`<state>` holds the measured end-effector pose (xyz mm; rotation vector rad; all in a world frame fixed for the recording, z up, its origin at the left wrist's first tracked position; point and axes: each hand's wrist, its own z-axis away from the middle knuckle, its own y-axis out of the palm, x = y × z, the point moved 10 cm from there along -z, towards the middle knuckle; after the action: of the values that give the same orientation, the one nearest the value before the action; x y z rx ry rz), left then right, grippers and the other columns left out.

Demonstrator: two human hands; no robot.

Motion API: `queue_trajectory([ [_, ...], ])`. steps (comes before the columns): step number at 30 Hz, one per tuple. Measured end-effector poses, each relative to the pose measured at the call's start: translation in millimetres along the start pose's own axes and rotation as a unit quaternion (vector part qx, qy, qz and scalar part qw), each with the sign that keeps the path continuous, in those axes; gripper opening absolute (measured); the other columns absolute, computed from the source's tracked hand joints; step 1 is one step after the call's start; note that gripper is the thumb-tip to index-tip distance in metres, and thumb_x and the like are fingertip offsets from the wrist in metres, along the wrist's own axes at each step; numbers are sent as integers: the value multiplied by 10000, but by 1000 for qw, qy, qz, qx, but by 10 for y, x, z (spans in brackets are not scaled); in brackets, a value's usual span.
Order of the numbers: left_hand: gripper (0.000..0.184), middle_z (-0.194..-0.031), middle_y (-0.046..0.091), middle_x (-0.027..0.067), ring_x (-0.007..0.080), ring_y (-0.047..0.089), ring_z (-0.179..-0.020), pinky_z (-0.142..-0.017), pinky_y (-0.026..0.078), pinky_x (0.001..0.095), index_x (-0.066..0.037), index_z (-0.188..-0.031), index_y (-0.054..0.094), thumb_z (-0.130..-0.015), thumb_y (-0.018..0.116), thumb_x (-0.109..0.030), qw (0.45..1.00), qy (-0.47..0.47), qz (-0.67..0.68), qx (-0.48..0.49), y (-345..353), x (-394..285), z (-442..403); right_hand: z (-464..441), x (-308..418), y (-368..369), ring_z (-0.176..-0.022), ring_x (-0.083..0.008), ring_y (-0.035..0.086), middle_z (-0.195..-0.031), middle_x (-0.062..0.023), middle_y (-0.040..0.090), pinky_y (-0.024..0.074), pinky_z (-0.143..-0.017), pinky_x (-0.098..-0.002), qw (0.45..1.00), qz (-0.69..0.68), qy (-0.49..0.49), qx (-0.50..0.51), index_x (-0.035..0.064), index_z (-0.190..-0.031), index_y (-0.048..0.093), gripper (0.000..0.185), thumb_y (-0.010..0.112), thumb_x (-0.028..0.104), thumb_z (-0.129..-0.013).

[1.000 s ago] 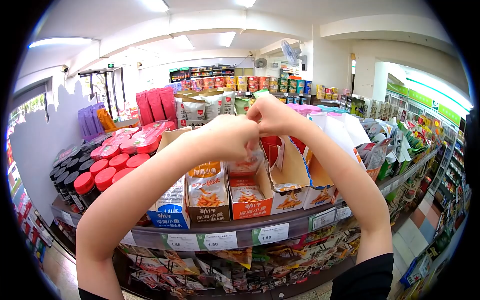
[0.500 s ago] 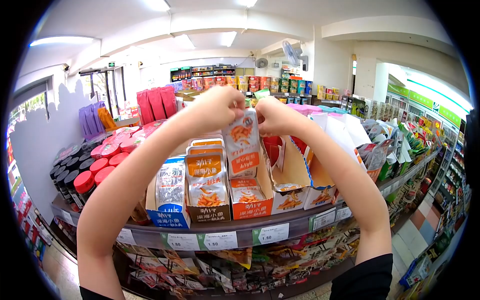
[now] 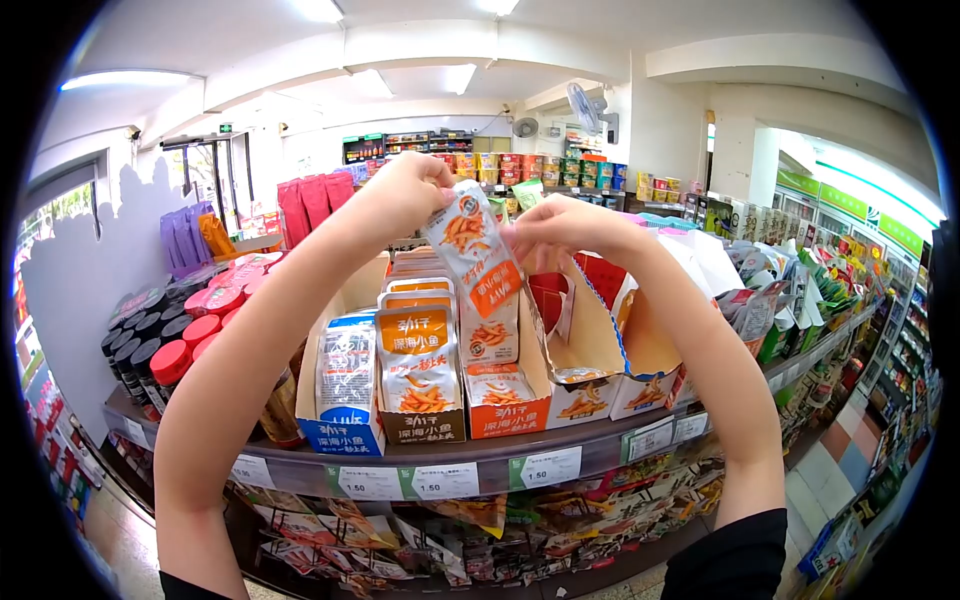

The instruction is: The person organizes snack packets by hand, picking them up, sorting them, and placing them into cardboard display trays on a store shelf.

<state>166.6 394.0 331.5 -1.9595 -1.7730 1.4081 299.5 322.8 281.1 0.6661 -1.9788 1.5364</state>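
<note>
My left hand point(image 3: 412, 188) pinches the top corner of a white and orange snack packet point(image 3: 470, 245) printed with small fried fish. The packet hangs tilted above the orange-fronted display box point(image 3: 508, 418), where similar packets point(image 3: 490, 335) stand. My right hand point(image 3: 570, 230) is at the packet's right edge, its fingertips slightly blurred; whether they grip it is unclear. Left of the orange box are a brown-fronted box point(image 3: 428, 426) of orange and white packets and a blue-fronted box point(image 3: 345, 440) of silver and blue ones.
Open cardboard boxes point(image 3: 580, 350) stand on the right. Red- and black-lidded jars point(image 3: 172, 362) crowd the left. Price tags point(image 3: 447, 481) line the shelf edge point(image 3: 300, 478), with hanging packets point(image 3: 440, 545) below. Stacked tubs point(image 3: 510, 165) stand farther back.
The snack packet has swung from nearly upright to a tilt, lower end to the right. My left hand has moved left and up; my right hand has shifted slightly right, away from the packet's top.
</note>
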Motion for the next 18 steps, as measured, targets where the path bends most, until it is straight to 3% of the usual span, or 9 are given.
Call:
queue_trajectory([
  [1, 90, -714, 580, 28, 90, 515, -659, -603, 428, 268, -23, -872, 604, -890, 584, -108, 1000, -12, 16, -4, -38, 23, -1, -26, -52, 18, -576, -99, 541, -663, -18, 616, 408, -515, -206, 999, 16, -23, 20, 21, -786, 653, 232, 702, 244, -828],
  [4, 135, -728, 605, 65, 138, 541, -633, -613, 437, 284, -22, -911, 650, -872, 585, -134, 998, -22, 65, 13, -88, 131, -69, -29, -149, 94, -630, -48, 543, -703, 17, 624, 401, -570, -204, 994, 19, -21, 106, 25, -869, 694, 172, 716, 187, -813],
  [6, 170, -743, 607, 71, 145, 544, -661, -649, 436, 287, -20, -915, 647, -877, 586, -174, 995, -40, 67, 65, -26, 201, -87, -16, -176, 45, -629, -40, 537, -704, 17, 630, 380, -554, -200, 996, 18, -9, 84, 40, -822, 676, 104, 733, 118, -782],
  [7, 387, -787, 605, 80, 166, 530, -726, -736, 418, 325, -18, -921, 641, -931, 503, -380, 992, -93, 82, -12, -65, 171, 80, -8, -160, 34, -630, -40, 542, -706, 17, 631, 385, -553, -198, 996, 20, -6, 82, 45, -815, 668, 103, 733, 118, -782],
  [8, 444, -786, 610, 69, 150, 534, -736, -745, 412, 312, -31, -914, 639, -939, 459, -436, 988, -125, 83, 45, 50, 166, 137, -11, -153, 25, -632, -41, 547, -708, 16, 633, 390, -552, -197, 997, 21, -3, 80, 49, -807, 659, 103, 733, 117, -783],
  [10, 561, -785, 621, 49, 117, 540, -755, -763, 399, 287, -57, -901, 635, -955, 371, -549, 966, -187, 83, 157, 261, 208, 264, -27, -112, -54, -621, -40, 554, -713, 17, 638, 395, -530, -195, 998, -3, -21, 58, 60, -811, 646, 108, 728, 126, -788],
  [12, 791, -1108, 618, 195, 229, 541, -1096, -996, 345, 386, -17, -1124, 631, -908, 277, -691, 978, -175, 41, 102, 282, 281, 208, -44, -11, -183, -594, -39, 564, -718, 29, 641, 394, -480, -189, 998, 25, -52, 14, 78, -836, 634, 111, 720, 137, -798],
  [14, 846, -1211, 575, 232, 267, 500, -1183, -1061, 282, 413, -15, -1207, 599, -889, 259, -722, 984, -171, -3, 57, 254, 199, 261, -5, 70, -338, -566, -54, 506, -692, 34, 600, 384, -492, -209, 998, 16, -51, -24, 88, -805, 641, 171, 777, 178, -751],
  [18, 860, -1129, 623, 215, 276, 544, -1115, -1047, 290, 444, -5, -1140, 614, -883, 238, -734, 983, -141, 9, 119, 364, 134, 213, 101, 403, -612, -528, -34, 472, -718, 1, 648, 352, -471, -193, 978, -23, -166, -122, 44, -876, 678, 167, 752, 151, -772],
])
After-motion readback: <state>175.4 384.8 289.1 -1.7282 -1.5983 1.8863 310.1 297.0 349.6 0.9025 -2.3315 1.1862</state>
